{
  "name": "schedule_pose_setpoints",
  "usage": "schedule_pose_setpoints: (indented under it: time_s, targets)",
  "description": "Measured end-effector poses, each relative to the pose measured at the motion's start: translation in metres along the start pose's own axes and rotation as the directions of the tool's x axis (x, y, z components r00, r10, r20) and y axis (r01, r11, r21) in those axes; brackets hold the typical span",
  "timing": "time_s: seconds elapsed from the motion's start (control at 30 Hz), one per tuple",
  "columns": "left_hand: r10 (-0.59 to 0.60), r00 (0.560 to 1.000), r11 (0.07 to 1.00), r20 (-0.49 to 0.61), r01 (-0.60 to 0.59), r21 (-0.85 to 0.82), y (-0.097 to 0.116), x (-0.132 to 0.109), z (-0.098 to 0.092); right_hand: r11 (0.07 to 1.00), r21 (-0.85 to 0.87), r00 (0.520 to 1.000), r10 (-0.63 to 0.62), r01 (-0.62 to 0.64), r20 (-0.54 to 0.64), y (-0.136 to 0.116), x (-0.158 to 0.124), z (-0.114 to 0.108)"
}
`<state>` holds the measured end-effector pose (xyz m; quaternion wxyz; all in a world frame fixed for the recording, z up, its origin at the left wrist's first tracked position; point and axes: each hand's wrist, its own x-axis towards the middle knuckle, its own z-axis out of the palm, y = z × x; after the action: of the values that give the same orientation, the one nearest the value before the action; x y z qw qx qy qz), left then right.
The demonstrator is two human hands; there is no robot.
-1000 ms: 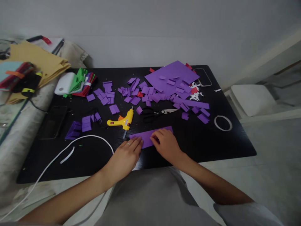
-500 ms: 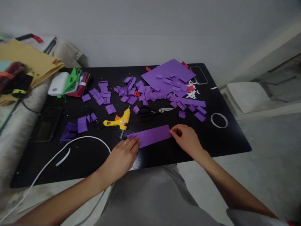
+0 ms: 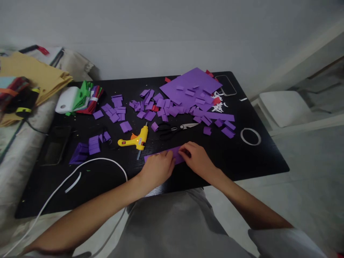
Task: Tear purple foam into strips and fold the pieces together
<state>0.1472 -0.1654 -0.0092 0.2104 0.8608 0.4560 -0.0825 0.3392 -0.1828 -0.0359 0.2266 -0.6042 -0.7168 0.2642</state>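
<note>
The purple strip [image 3: 177, 155] lies at the near middle of the black table [image 3: 242, 161]. My left hand [image 3: 158, 167] covers part of it; whether it grips, I can't tell. My right hand [image 3: 197, 159] pinches it, fingertips narrow. Farther off lie the yellow glue gun [image 3: 137, 140], left, and scissors [image 3: 186, 126].

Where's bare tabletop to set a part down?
Biggest: right front, between the right hand, white ring and front edge of the table. Smaller: inside the loop of white cable, beside the white strip. Crowded: back middle, under loose purple pieces and the large purple sheet; glue gun and scissors narrow the gap behind the purple strip.
</note>
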Motion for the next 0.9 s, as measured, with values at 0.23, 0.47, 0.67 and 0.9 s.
schedule_pose_setpoints:
  time_s: [0.23,0.47,0.67,0.9]
  targets:
    - [-0.073,0.995,0.997,0.063,0.075,-0.023,-0.001,0.021,-0.006,0.999,0.013,0.998,0.035,-0.036,0.049,0.003,0.003,-0.005]
    - [-0.145,0.977,0.988,0.154,0.152,-0.036,-0.028,-0.002,-0.012,0.997,0.039,0.995,0.061,-0.064,0.079,0.002,0.005,-0.007]
    - [-0.257,0.948,0.960,0.187,0.273,-0.064,-0.041,-0.023,-0.012,0.995,0.054,0.994,0.074,-0.078,0.085,0.002,0.005,-0.007]
    - [-0.346,0.917,0.919,0.199,0.374,-0.122,-0.056,-0.045,-0.011,0.995,0.065,0.993,0.075,-0.081,0.089,0.003,0.007,-0.007]
